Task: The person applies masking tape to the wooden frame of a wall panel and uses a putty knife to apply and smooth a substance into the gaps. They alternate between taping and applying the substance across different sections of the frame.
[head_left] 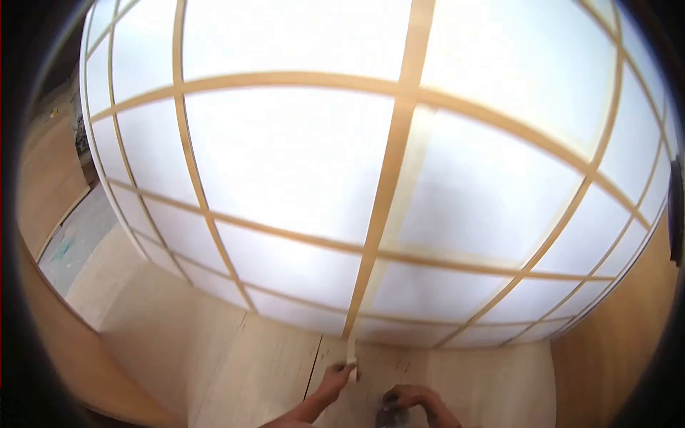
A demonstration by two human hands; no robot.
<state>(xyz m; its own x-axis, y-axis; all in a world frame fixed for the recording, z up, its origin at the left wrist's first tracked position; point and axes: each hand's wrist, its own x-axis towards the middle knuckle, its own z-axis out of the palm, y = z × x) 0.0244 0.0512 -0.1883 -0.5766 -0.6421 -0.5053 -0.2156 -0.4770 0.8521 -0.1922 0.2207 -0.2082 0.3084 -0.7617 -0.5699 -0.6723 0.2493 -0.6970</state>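
A large white panel (285, 164) crossed by a grid of tan strips (394, 153) stands upright before me. Paler bands run beside some of the strips, one of them a cream band (408, 185) right of the central upright. Low in the view, my left hand (335, 379) is closed on a narrow pale strip (351, 349), whose upper end reaches the foot of the central upright. To the right, my right hand (414, 396) curls round a dark grey object (391, 415), blurred and cut off by the lower edge; I cannot tell its kind.
Pale wooden boards (271, 357) with a dark seam form the surface under the panel. Brown wooden sheets (606, 328) lie on the right, with another brown board (50, 171) at the left. Grey floor (78, 228) with a turquoise smear shows on the left.
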